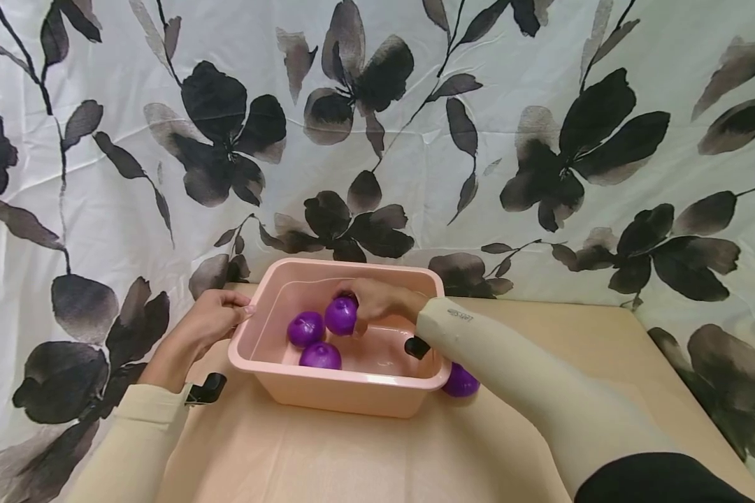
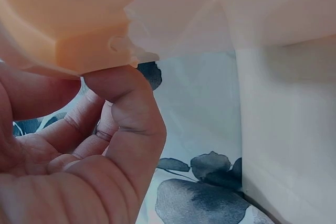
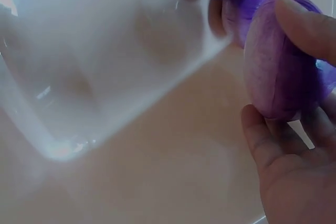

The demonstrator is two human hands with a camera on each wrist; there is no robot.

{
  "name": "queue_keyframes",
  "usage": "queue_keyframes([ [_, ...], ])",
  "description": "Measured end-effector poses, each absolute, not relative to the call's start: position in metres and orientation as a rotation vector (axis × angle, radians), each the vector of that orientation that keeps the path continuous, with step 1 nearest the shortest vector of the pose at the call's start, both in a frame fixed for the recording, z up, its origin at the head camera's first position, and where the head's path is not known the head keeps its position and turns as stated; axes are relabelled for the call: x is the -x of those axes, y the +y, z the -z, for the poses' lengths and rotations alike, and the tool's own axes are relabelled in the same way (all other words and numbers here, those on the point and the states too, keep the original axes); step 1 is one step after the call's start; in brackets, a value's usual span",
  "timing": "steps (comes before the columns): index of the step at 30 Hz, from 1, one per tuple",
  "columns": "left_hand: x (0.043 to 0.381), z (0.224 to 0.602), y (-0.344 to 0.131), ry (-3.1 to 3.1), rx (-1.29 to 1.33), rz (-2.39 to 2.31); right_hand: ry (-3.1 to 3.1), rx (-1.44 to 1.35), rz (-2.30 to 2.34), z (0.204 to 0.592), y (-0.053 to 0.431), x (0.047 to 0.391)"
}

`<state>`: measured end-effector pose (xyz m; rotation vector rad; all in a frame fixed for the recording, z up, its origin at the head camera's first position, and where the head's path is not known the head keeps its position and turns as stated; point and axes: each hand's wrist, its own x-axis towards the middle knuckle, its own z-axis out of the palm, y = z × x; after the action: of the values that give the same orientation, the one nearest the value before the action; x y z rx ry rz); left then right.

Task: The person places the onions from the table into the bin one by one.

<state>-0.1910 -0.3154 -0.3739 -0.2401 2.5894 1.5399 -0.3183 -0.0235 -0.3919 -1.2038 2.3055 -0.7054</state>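
Note:
My left hand (image 1: pixel 217 321) pinches the left rim of a pink plastic tub (image 1: pixel 346 395) between thumb and curled index finger. In the left wrist view, that finger and thumb (image 2: pixel 47 98) meet at the tub's edge. Inside the tub, my right hand (image 1: pixel 377 300) grips a glossy purple onion (image 1: pixel 341 316). The right wrist view shows this onion (image 3: pixel 281 61) with faint streaks and a paler side, the thumb over its top and fingers beneath. Two more purple onions (image 1: pixel 305 329) (image 1: pixel 321 355) lie on the tub's floor, left of and below the held one.
Another purple onion (image 1: pixel 461 381) sits on the tan table (image 1: pixel 352 454) outside the tub's right front corner, partly hidden by the tub and my right sleeve (image 1: pixel 509 370). A white curtain with dark flowers (image 1: pixel 428 154) hangs behind the table.

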Motion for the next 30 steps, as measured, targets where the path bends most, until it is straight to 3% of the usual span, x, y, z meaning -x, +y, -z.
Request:
queue_keyframes([
  [30, 0.1906, 0.3743, -0.3153, 2.618, 0.248, -1.512, 2.348, 1.205, 0.415, 0.3963, -0.0236, 0.3203],
])
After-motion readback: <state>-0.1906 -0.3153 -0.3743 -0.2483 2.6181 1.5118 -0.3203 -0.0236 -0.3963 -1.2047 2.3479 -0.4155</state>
